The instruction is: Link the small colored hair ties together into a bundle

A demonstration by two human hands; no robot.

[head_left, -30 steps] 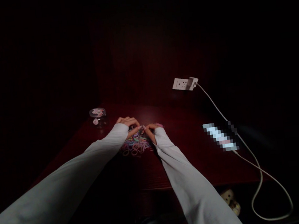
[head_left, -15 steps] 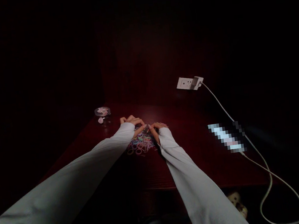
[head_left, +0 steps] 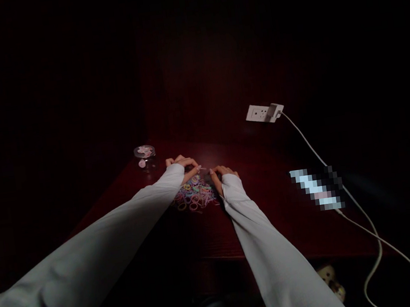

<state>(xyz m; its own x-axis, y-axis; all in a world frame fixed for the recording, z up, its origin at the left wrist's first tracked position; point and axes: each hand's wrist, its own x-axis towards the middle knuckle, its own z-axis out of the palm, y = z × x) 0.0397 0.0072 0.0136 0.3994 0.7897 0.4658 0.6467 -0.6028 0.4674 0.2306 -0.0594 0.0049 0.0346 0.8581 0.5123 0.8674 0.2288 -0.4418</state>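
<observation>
A loose pile of small pastel hair ties (head_left: 195, 197) lies on the dark red table in front of me. Over its far side, my left hand (head_left: 184, 164) is closed, thumb and finger pinched together. Just to the right, my right hand (head_left: 226, 173) is bent with its thumb and finger pressed together, facing the left. A thin pinkish strand, which looks like a stretched hair tie (head_left: 204, 168), runs between the two sets of fingertips. Dim light blurs the exact grip.
A clear jar (head_left: 146, 158) with pink-patterned lid stands at the table's back left. On the right lies a pixelated phone (head_left: 317, 189), its white cable (head_left: 369, 222) leading to a charger in the wall socket (head_left: 258, 113). The table's near edge (head_left: 219, 258) shows below.
My hands have drawn slightly apart, and the pinkish strand now shows between them. The whole view has shifted a little, so the jar, socket and phone appear farther right.
</observation>
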